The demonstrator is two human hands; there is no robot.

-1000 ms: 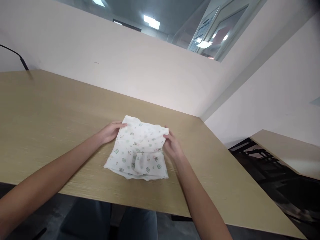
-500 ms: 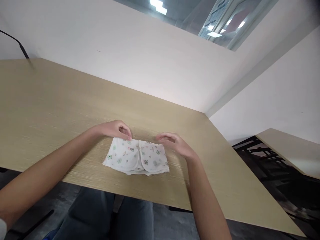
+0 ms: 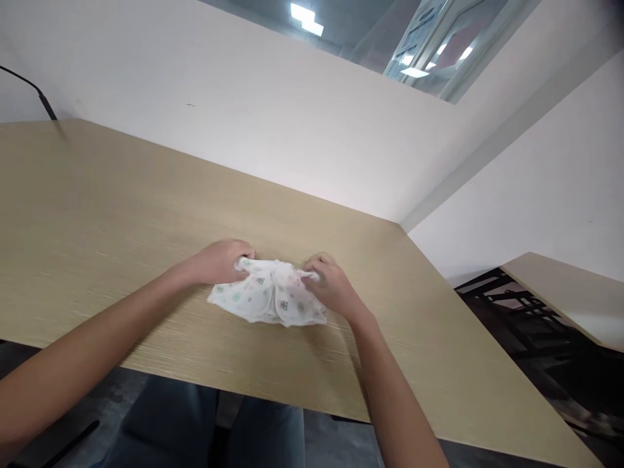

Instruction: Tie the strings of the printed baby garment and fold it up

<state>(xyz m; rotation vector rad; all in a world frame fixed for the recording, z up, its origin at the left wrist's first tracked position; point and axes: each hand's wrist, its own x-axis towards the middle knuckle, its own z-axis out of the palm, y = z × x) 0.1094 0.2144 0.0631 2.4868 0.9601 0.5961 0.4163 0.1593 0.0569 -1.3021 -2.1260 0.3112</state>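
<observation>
A small white baby garment (image 3: pixel 287 299), folded and printed with little green, pink and dark animal figures, is between my hands near the table's front edge. Two rounded flaps meet at its middle. My left hand (image 3: pixel 227 261) is closed on its upper left corner, with cloth bunched between thumb and fingers. At the upper right corner, my right hand (image 3: pixel 331 281) pinches the fabric, and a bit of white shows between the fingers. The far edge looks lifted and gathered, while the near hem hangs or rests close to the tabletop.
The light wooden table (image 3: pixel 146 188) runs back to a white wall (image 3: pixel 244 110) with a window (image 3: pixel 429 52) above. A thin black stand (image 3: pixel 47 106) rises at the far left. Another tabletop (image 3: pixel 565 292) is on the right, beyond a gap. My legs (image 3: pixel 170 422) are below.
Both hands have closed on the garment's upper corners, where they were loosely curled beside it before. Its top edge has been gathered and raised, and its near hem has shifted away from me.
</observation>
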